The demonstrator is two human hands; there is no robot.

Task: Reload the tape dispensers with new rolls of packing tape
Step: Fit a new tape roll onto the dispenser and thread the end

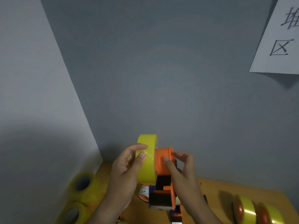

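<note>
Yellow packing-tape roll [146,160], low centre of frame, gripped by left hand [127,167]; right hand [181,168] fingers grip orange plastic dispenser hub [162,160]. Loading step: next, align core and push on.

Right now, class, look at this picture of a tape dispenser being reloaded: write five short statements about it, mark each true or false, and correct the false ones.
1. The left hand grips a yellow tape roll. True.
2. The dispenser's spool is blue. False: it is orange.
3. The right hand holds the spool. True.
4. The paper sheet on the wall is blank. False: it bears handwritten characters.
5. Spare yellow rolls lie at the left. True.
</note>
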